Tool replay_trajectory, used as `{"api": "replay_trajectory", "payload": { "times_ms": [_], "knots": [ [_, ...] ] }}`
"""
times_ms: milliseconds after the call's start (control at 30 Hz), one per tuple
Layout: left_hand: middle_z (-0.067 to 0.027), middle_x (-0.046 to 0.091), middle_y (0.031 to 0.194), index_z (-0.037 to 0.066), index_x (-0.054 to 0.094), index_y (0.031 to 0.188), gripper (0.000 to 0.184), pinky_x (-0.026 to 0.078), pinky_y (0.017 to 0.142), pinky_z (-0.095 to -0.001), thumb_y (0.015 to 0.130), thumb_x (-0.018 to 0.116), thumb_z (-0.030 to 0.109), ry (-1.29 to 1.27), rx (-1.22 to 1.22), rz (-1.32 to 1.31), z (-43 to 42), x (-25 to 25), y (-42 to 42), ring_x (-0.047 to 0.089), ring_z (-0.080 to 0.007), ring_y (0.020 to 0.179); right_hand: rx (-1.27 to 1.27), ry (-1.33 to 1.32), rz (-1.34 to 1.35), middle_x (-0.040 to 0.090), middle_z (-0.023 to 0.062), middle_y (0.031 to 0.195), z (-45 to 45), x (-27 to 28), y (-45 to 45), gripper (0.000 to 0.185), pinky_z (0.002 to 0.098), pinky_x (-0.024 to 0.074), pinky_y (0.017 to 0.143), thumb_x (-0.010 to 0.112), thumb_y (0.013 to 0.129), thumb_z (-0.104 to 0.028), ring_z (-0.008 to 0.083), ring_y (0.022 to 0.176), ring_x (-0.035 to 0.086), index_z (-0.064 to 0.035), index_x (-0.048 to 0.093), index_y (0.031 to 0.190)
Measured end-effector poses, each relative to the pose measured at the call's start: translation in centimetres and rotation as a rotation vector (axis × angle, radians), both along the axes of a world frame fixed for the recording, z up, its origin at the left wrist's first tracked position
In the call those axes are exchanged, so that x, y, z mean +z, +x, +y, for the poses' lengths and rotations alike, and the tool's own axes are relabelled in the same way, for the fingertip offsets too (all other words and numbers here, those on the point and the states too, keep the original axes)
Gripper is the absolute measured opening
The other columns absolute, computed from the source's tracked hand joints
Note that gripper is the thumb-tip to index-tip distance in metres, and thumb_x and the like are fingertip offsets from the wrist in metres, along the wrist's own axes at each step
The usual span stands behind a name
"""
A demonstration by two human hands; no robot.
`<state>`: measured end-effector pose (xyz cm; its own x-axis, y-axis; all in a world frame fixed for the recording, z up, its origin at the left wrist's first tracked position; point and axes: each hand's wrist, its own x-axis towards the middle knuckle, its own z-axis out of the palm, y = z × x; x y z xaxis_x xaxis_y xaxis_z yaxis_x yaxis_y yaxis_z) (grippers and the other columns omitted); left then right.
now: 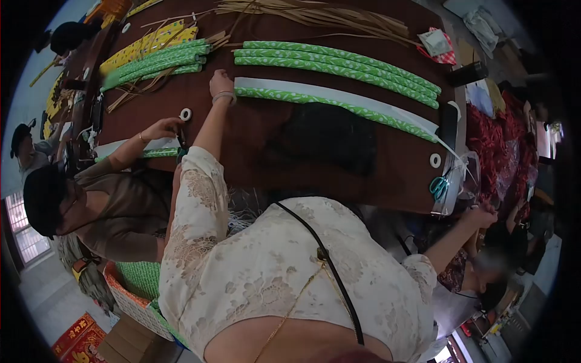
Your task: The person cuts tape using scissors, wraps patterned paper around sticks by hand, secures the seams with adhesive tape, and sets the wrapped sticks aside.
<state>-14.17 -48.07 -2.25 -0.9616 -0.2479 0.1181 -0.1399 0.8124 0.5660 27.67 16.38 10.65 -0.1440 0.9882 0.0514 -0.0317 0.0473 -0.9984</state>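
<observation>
My left hand (pixel 221 85), fingers curled, is at the left end of a long white sheet (pixel 315 95). The sheet's near edge is rolled into a green, white-patterned tube (pixel 339 109). What the fingers hold is hidden. My right hand (pixel 482 215) is closed off the table's right edge; I cannot make out anything in it. A thin white strip (pixel 449 147) runs from the tube's right end toward that edge. Several finished green tubes (pixel 336 63) lie parallel behind the sheet. Teal-handled scissors (pixel 439 188) and a white tape roll (pixel 435 160) sit near my right arm.
At left, a co-worker's hand (pixel 162 129) works beside another tape roll (pixel 186 114). A stack of green tubes (pixel 160 60) and yellow sheets (pixel 148 45) lies beyond. Brown strips (pixel 315 17) cross the far table. A black cylinder (pixel 469 74) is at right.
</observation>
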Motion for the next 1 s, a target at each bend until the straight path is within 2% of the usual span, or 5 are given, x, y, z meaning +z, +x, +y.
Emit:
{"api": "replay_trajectory", "payload": {
  "times_ms": [200,433,767,900,1000],
  "knots": [
    [-0.009,0.059,0.087,0.012,0.061,0.084,0.015,0.043,0.073,-0.0388,0.07,0.057,0.009,-0.11,-0.795,0.378,7.7,2.5,5.2,0.053,-0.0293,0.084,0.13,0.4,-0.629,0.059,0.0091,0.08,-7.6,-2.0,-4.1,0.032,0.0307,0.0426,0.066,0.046,0.085,-0.028,0.0219,0.071,0.055,0.0005,0.057,0.093],
    [-0.0073,0.06,0.088,0.013,0.062,0.085,0.015,0.043,0.075,-0.0385,0.072,0.055,0.01,-0.074,-0.798,0.212,13.1,2.1,6.3,0.053,-0.0276,0.088,0.521,0.53,-1.066,0.058,0.0068,0.085,-17.0,-2.6,-9.6,0.022,0.0349,0.0434,0.066,0.047,0.085,-0.027,0.0274,0.079,0.055,-0.0087,0.058,0.092],
    [-0.0056,0.061,0.093,0.014,0.061,0.092,0.018,0.042,0.077,-0.0396,0.077,0.05,0.014,-0.288,-0.912,-0.013,15.6,1.4,3.5,0.053,-0.0272,0.091,0.765,0.824,-1.246,0.057,0.0094,0.092,-18.6,-4.4,-14.7,0.015,0.0368,0.0443,0.07,0.056,0.077,-0.018,0.0269,0.082,0.055,-0.0077,0.059,0.087],
    [-0.0044,0.061,0.094,0.015,0.06,0.094,0.02,0.042,0.078,-0.0398,0.078,0.048,0.017,-0.343,-0.936,-0.151,15.7,0.8,2.8,0.052,-0.0261,0.092,1.015,0.815,-0.629,0.056,0.0035,0.085,-21.2,-7.7,-19.7,0.011,0.0385,0.0418,0.07,0.056,0.077,-0.019,0.0247,0.082,0.054,-0.0111,0.061,0.083],
    [-0.0027,0.061,0.091,0.016,0.06,0.093,0.019,0.041,0.078,-0.0393,0.077,0.05,0.017,-0.361,-0.946,-0.169,15.8,1.1,2.9,0.052,-0.0245,0.091,1.082,0.917,-0.623,0.056,0.003,0.088,-23.6,-8.6,-23.3,0.012,0.0384,0.0401,0.073,0.055,0.078,-0.019,0.0229,0.086,0.052,-0.0117,0.06,0.086]
  ]
}}
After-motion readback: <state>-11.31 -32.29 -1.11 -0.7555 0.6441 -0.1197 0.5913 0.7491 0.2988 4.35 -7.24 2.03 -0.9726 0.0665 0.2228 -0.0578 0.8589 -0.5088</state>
